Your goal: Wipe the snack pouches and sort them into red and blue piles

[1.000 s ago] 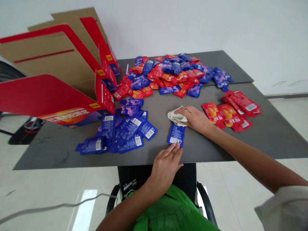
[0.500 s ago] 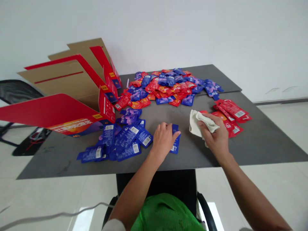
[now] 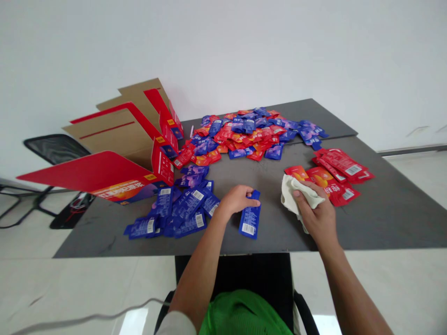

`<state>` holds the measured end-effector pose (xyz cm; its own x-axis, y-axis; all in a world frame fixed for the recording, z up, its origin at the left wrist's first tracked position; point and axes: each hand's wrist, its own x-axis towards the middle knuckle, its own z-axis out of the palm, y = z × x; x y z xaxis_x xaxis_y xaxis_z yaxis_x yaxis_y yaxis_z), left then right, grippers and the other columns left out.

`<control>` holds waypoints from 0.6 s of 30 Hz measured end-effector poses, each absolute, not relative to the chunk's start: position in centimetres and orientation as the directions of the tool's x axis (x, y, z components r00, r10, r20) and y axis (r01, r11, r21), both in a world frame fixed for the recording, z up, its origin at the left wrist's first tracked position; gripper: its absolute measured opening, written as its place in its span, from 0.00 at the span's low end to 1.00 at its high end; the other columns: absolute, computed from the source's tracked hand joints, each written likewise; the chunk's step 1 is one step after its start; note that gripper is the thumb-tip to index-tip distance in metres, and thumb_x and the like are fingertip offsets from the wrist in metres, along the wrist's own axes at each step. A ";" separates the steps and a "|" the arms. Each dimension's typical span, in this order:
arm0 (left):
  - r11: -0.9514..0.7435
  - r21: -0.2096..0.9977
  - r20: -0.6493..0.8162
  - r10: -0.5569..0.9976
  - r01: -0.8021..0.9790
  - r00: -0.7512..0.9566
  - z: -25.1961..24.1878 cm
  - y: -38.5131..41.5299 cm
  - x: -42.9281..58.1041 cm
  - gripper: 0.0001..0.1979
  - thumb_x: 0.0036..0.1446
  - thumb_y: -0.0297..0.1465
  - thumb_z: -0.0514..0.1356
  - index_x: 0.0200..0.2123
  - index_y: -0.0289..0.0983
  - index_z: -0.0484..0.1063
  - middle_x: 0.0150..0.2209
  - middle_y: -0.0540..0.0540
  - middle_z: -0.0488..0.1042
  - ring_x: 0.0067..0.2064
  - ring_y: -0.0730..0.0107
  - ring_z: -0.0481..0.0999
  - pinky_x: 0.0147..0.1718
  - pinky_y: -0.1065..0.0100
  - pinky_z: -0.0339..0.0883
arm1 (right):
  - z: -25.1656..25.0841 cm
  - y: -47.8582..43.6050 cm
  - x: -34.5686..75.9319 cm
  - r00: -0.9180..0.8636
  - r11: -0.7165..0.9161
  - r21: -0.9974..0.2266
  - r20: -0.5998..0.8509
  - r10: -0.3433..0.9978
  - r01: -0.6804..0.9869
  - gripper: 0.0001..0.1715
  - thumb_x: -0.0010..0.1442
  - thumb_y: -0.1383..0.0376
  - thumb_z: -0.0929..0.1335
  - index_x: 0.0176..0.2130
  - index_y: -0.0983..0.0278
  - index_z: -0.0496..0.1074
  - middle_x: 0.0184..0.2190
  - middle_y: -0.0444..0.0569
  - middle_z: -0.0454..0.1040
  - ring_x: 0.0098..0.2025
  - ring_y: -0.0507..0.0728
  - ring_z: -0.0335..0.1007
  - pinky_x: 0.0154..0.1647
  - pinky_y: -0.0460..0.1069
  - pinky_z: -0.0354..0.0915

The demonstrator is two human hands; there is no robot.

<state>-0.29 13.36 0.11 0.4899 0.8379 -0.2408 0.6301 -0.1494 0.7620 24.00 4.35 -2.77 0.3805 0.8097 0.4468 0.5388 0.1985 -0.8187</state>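
My left hand pinches the top edge of a blue packet that lies barcode-up near the front edge of the dark grey table. My right hand is closed around a crumpled white cloth, just right of that packet. A heap of blue packets lies to the left of my left hand. A small pile of red packets sits right behind the cloth.
A big mixed heap of red and blue packets covers the far middle of the table. An open red and brown cardboard box lies on its side at the left. A black chair stands beyond it. A grey cable runs over the floor.
My right hand lifted the cloth off the blue packet and drew back to the right. My left hand moved from the packet's bottom edge to its top edge and gripped it.
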 end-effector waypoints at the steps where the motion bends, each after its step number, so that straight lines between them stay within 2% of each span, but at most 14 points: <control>1: -0.153 0.766 -0.244 0.830 0.624 0.502 0.4 13.3 -0.4 0.09 0.57 0.35 0.71 0.37 0.35 0.82 0.27 0.55 0.70 0.30 0.71 0.71 0.31 0.71 0.61 | -2.8 4.3 24.0 0.381 0.199 -0.820 0.446 0.810 0.537 0.27 0.66 0.47 0.73 0.55 0.62 0.79 0.51 0.56 0.82 0.50 0.65 0.79 0.53 0.60 0.73; 3: -0.171 0.784 -0.200 0.841 0.597 0.503 1.3 12.9 -0.5 0.09 0.60 0.35 0.69 0.31 0.35 0.80 0.25 0.55 0.66 0.29 0.72 0.68 0.30 0.71 0.58 | -2.9 4.2 24.0 0.389 0.195 -0.826 0.441 0.809 0.529 0.27 0.66 0.47 0.73 0.55 0.61 0.79 0.51 0.56 0.82 0.50 0.65 0.79 0.53 0.60 0.73; 7: -0.367 0.844 0.147 0.860 0.392 0.488 3.9 10.3 -0.9 0.07 0.65 0.35 0.68 0.40 0.38 0.84 0.36 0.50 0.74 0.38 0.69 0.75 0.38 0.69 0.65 | -2.9 4.2 24.0 0.415 0.180 -0.838 0.428 0.803 0.515 0.28 0.66 0.47 0.73 0.55 0.62 0.79 0.50 0.56 0.82 0.49 0.65 0.79 0.53 0.60 0.73; 10: -0.594 0.727 0.329 0.741 0.344 0.586 4.7 7.1 -1.7 0.05 0.68 0.32 0.67 0.43 0.42 0.85 0.42 0.47 0.78 0.46 0.66 0.78 0.50 0.64 0.66 | -2.8 4.2 24.0 0.421 0.171 -0.844 0.416 0.806 0.508 0.28 0.66 0.47 0.73 0.55 0.62 0.79 0.51 0.56 0.82 0.50 0.65 0.79 0.53 0.60 0.73; 12: -0.688 0.603 0.308 0.668 0.404 0.678 4.1 4.8 -2.4 0.06 0.68 0.27 0.67 0.44 0.44 0.84 0.46 0.47 0.79 0.51 0.64 0.78 0.56 0.59 0.63 | -2.9 4.2 24.0 0.417 0.175 -0.840 0.423 0.805 0.514 0.28 0.66 0.46 0.73 0.56 0.62 0.79 0.52 0.56 0.82 0.51 0.65 0.79 0.54 0.60 0.73; 14: -0.721 0.511 0.219 0.635 0.467 0.741 2.9 2.7 -3.1 0.08 0.67 0.25 0.67 0.45 0.44 0.83 0.49 0.47 0.80 0.54 0.63 0.78 0.58 0.57 0.63 | -2.9 4.1 24.0 0.407 0.182 -0.832 0.432 0.805 0.524 0.28 0.66 0.46 0.73 0.56 0.61 0.79 0.53 0.56 0.81 0.52 0.66 0.79 0.55 0.61 0.73; 16: -0.729 0.440 0.165 0.639 0.524 0.751 1.5 0.7 -3.6 0.09 0.68 0.27 0.67 0.48 0.44 0.82 0.52 0.47 0.80 0.58 0.61 0.77 0.60 0.56 0.64 | -3.1 4.2 24.0 0.393 0.177 -0.829 0.426 0.815 0.531 0.28 0.66 0.45 0.73 0.56 0.61 0.78 0.51 0.56 0.82 0.51 0.65 0.79 0.54 0.61 0.73; 18: -0.728 0.381 0.164 0.660 0.570 0.733 0.5 -1.0 -3.9 0.13 0.68 0.33 0.68 0.55 0.44 0.79 0.57 0.45 0.79 0.64 0.58 0.74 0.64 0.53 0.63 | -3.2 4.3 24.1 0.361 0.168 -0.826 0.406 0.839 0.538 0.28 0.66 0.45 0.73 0.55 0.61 0.78 0.50 0.55 0.82 0.49 0.65 0.80 0.54 0.61 0.74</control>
<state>-3.89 -0.99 0.48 0.7332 0.6599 0.1643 0.5700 -0.7281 0.3809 24.07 4.28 -3.17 0.3613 0.8393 0.4063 0.5381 0.1682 -0.8259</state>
